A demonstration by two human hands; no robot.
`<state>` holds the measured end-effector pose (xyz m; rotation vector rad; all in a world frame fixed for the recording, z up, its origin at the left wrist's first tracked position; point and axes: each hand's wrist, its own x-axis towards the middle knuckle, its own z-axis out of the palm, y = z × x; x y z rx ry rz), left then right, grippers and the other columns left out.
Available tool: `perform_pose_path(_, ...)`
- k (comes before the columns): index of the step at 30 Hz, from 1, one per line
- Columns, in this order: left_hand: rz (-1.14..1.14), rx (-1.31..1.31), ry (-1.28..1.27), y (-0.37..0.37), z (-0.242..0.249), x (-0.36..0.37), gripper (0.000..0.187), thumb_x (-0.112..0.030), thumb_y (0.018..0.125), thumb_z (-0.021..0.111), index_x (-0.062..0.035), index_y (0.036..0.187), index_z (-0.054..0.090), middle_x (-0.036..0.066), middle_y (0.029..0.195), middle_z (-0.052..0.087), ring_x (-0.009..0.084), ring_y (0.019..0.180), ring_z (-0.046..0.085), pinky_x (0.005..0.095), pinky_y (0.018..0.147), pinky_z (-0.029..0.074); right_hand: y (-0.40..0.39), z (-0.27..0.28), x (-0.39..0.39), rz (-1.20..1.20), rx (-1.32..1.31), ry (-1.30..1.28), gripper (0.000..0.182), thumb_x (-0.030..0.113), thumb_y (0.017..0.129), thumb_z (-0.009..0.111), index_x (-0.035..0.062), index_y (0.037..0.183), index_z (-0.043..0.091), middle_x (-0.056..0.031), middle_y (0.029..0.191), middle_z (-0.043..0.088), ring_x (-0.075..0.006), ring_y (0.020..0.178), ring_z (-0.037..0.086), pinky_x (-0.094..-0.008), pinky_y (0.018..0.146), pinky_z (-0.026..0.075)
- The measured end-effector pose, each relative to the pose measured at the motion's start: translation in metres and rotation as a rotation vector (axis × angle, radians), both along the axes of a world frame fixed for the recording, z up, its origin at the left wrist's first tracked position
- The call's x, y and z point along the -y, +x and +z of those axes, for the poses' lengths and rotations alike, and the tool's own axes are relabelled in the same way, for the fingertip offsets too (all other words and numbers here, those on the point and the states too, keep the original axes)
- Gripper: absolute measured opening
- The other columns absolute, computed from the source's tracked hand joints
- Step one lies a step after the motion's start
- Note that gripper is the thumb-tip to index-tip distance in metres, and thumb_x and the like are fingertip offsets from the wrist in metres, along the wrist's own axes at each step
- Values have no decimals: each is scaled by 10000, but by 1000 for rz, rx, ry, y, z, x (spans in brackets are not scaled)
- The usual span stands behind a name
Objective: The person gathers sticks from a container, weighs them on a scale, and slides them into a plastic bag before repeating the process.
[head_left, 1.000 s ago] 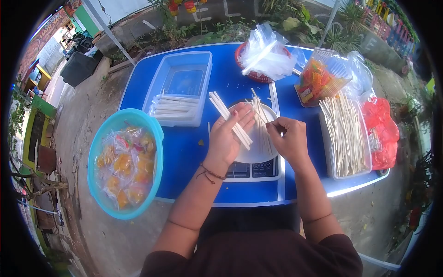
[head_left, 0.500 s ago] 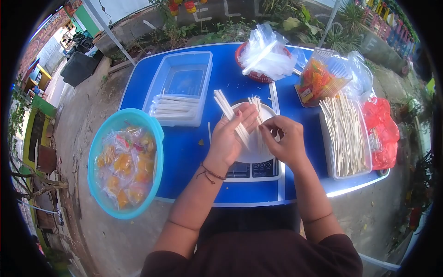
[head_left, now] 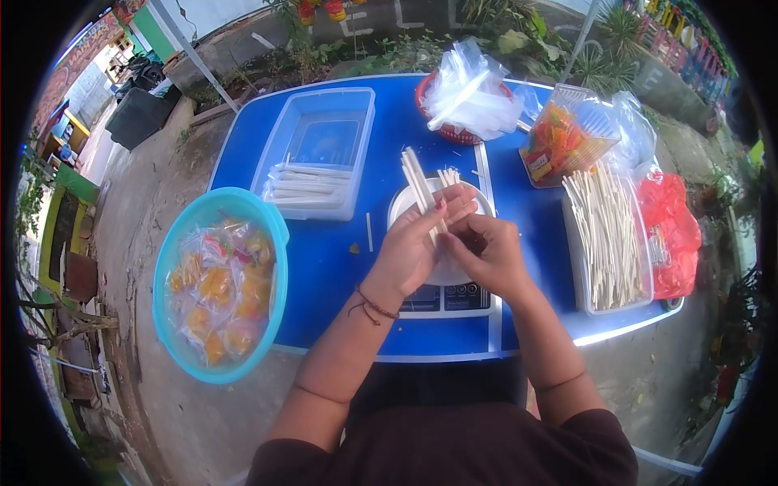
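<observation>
Turquoise basin (head_left: 271, 235): it sits off the left edge of your bench (head_left: 324, 267), filled with small clear packets of orange and yellow sweets.
Clear tub (head_left: 356, 154): it stands on the far left part of the bench, with a stack of white sticks lying across its near end.
Loose stick (head_left: 369, 232): a single white stick lies flat on the bench just beside the near right corner of the clear tub.
Left hand (head_left: 413, 247): your fingers are curled around a bundle of white sticks (head_left: 419, 182), which points up and away from you, its far end fanned a little above your fingertips.
White plate (head_left: 399, 209): it rests on a scale (head_left: 446, 298) near the middle of the near edge; both hands hover over it and hide most of it.
Right hand (head_left: 485, 255): your fingers are bent and pressed against the left hand at the lower end of the bundle; whether they pinch a stick of their own, you cannot tell.
Red basket (head_left: 425, 89): at the far edge, holding crumpled clear plastic bags.
Candy container (head_left: 555, 142): a clear container of orange and green sweets, tilted, toward the far right corner.
Stick tray (head_left: 604, 235): along the right edge, packed with pale sticks lying lengthwise.
Red bag (head_left: 668, 227): crumpled beyond the tray at the right edge.
</observation>
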<state>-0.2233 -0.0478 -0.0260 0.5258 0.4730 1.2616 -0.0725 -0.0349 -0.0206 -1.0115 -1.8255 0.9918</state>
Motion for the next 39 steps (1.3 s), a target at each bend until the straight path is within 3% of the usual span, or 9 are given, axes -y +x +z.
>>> perform_pose_path(7,35,1,-3,2,-2,-1,390,-109,1035,384,40,1395,372,218,1414,469,304,1328,461,407,1126,383,3,-1,-3,-1,-61,-152,173,107,828,706,-65,835,686,-58,660,667,-44,581,562,-238,530,463)
perform_pose_path(19,82,-60,-14,2,-6,-2,422,-129,1020,457,29,1400,362,205,1412,475,295,1318,473,391,1113,400,2,-1,-5,-37,-35,-106,161,97,804,713,-60,821,682,-86,682,687,-90,589,638,-244,566,509)
perform_pose_path(39,122,-72,-69,2,-3,-1,412,-122,1016,471,16,1395,386,168,1373,525,268,1297,493,376,1083,426,7,3,-9,-40,-46,-207,169,93,816,725,-73,808,693,-64,650,668,-52,572,586,-230,514,461)
